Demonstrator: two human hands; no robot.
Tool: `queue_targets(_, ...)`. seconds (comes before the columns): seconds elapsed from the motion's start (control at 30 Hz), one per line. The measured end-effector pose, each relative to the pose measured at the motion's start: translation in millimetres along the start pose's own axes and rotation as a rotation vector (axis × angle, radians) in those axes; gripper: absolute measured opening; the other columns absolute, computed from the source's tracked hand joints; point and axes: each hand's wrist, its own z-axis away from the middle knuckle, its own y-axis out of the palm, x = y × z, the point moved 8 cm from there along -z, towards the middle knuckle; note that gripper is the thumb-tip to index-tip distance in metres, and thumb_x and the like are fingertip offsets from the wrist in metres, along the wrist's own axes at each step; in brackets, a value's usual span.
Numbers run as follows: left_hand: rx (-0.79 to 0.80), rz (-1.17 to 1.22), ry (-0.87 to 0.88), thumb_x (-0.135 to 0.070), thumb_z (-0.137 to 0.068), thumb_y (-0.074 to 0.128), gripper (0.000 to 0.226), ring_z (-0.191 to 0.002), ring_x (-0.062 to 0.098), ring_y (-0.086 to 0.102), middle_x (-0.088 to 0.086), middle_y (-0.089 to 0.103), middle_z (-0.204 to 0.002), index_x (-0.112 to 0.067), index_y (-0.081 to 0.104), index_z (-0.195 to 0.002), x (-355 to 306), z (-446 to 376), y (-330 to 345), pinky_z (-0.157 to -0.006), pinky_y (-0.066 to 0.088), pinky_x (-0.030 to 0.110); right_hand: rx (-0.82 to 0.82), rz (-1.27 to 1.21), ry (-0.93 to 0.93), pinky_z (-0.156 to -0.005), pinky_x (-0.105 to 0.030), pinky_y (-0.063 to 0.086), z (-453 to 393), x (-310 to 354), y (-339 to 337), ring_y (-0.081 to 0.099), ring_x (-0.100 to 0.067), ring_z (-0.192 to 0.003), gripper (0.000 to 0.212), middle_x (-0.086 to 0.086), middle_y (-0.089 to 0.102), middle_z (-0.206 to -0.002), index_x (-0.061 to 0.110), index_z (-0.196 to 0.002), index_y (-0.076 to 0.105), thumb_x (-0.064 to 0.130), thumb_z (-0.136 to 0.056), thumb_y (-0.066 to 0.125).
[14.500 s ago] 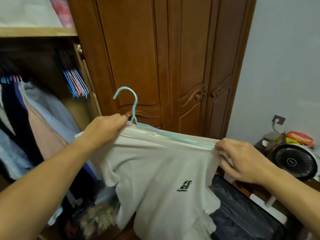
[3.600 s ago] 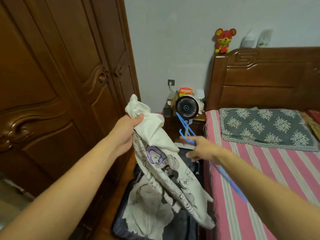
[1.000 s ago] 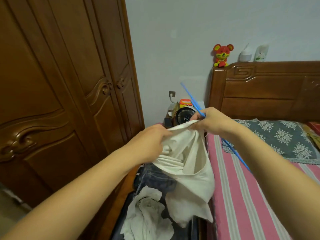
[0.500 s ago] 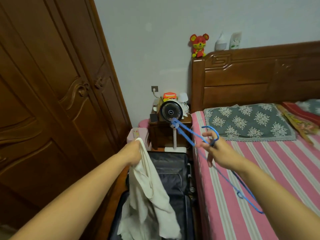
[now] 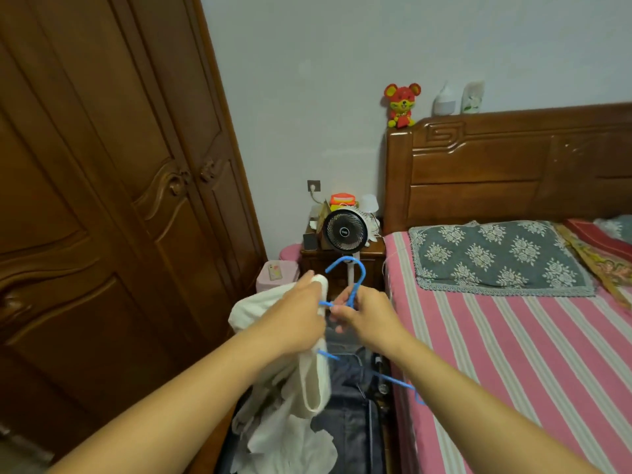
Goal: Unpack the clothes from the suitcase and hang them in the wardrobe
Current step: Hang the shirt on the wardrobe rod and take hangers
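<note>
At far left stand the closed brown doors of the wardrobe (image 5: 113,186); right of them the left hand (image 5: 294,319) grips a bunched white garment (image 5: 307,378), which hangs down over the open dark suitcase (image 5: 349,422) on the floor. Just right, the right hand (image 5: 369,316) pinches the neck of a blue hanger (image 5: 352,278), hook up, one arm running into the garment. Farther right lie a nightstand with a black fan (image 5: 345,230) and the pink-striped bed (image 5: 530,354).
</note>
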Motion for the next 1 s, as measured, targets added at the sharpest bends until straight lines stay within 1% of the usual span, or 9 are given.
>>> queue_targets(0.07,-0.093,0.142,0.097,-0.028,-0.095,0.053,0.027,-0.131,0.022,0.051,-0.002,0.037,-0.157,-0.028,0.066,-0.118,-7.1,17.5,-20.8,-0.107,0.044,0.041,-0.051,-0.153,-0.054,-0.063,-0.035,0.054,-3.7,11.5,-9.0,0.068,-0.022,-0.056,0.011,-0.011,0.073,-0.073,0.01,-0.083,0.063,0.004,-0.092,0.065)
queue_targets(0.2,-0.68,-0.176,0.262,-0.038,-0.098,0.046,0.03,-0.105,0.018,0.057,-0.006,0.061,-0.116,-0.023,0.072,-0.1,-2.7,52.5,-108.1,-0.087,0.047,0.042,-0.002,-0.32,-0.158,-0.052,-0.029,0.048,-7.1,42.5,-30.3,0.056,-0.027,-0.047,0.016,-0.018,0.071,-0.074,0.006,-0.085,0.054,-0.004,-0.096,0.057)
queue_targets(0.37,-0.212,-0.455,0.24,-0.05,-0.107,0.026,0.034,-0.098,0.024,0.062,-0.005,0.063,-0.103,-0.031,0.054,-0.099,-10.1,34.5,-97.9,-0.077,0.048,0.042,-0.003,-0.34,-0.295,-0.048,-0.031,0.038,-6.9,80.1,-41.5,0.047,-0.021,-0.05,0.023,-0.01,0.061,-0.062,0.025,-0.084,0.052,0.007,-0.097,0.058)
queue_targets(0.43,-0.216,-0.421,0.247,-0.051,-0.106,0.028,0.03,-0.092,0.027,0.061,-0.002,0.06,-0.097,-0.03,0.041,-0.09,-21.1,31.7,-92.1,-0.068,0.045,0.04,-0.034,-0.249,-0.359,-0.055,-0.037,0.038,-7.7,88.7,-38.3,0.046,-0.019,-0.059,0.019,0.0,0.055,-0.065,0.034,-0.081,0.054,0.021,-0.092,0.06)
queue_targets(0.57,-0.244,-0.207,0.247,-0.053,-0.105,0.029,0.035,-0.089,0.028,0.061,0.001,0.065,-0.094,-0.028,0.054,-0.101,-33.9,23.1,-87.0,-0.072,0.051,0.043,-0.108,-0.016,-0.37,-0.065,-0.045,0.042,-13.9,94.5,-31.8,0.048,-0.014,-0.066,0.011,0.009,0.056,-0.07,0.036,-0.085,0.051,0.044,-0.091,0.05)
queue_targets(0.73,-0.361,0.004,0.107,-0.043,-0.106,0.042,0.034,-0.091,0.034,0.061,0.005,0.067,-0.087,-0.019,0.057,-0.087,-17.6,23.6,-93.8,-0.077,0.05,0.046,-0.71,-0.023,-0.41,-0.064,-0.032,0.033,35.8,70.8,-73.4,0.045,-0.01,-0.069,0.023,0.01,0.048,-0.073,0.021,-0.077,0.047,0.028,-0.098,0.044)
queue_targets(0.87,-0.47,0.139,0.077,-0.036,-0.104,0.048,0.038,-0.082,0.029,0.059,0.001,0.061,-0.073,-0.018,0.055,-0.072,-10.2,26.2,-115.6,-0.071,0.046,0.039,-0.348,0.138,-0.279,-0.082,-0.031,0.045,51.3,7.1,7.9,0.055,-0.003,-0.09,0.008,0.012,0.059,-0.094,0.023,-0.095,0.06,0.027,-0.088,0.058)
queue_targets(0.93,-0.474,0.174,0.11,-0.033,-0.104,0.05,0.04,-0.072,0.024,0.054,-0.002,0.053,-0.065,-0.017,0.052,-0.067,-16.8,28.3,-124.0,-0.064,0.039,0.037,-0.181,0.065,-0.213,-0.095,-0.025,0.043,41.9,-8.4,31.7,0.052,0.007,-0.105,0.022,0.013,0.06,-0.109,0.027,-0.11,0.06,0.023,-0.088,0.064)
queue_targets(1.0,-0.477,0.171,0.151,-0.032,-0.103,0.051,0.04,-0.068,0.023,0.05,0.002,0.051,-0.064,-0.011,0.054,-0.07,-19.2,33.2,-134.0,-0.064,0.04,0.038,-0.02,0.13,-0.206,-0.097,-0.026,0.04,32.1,-11.4,42.3,0.051,0.006,-0.101,0.009,0.015,0.061,-0.098,0.03,-0.1,0.06,0.03,-0.091,0.062)
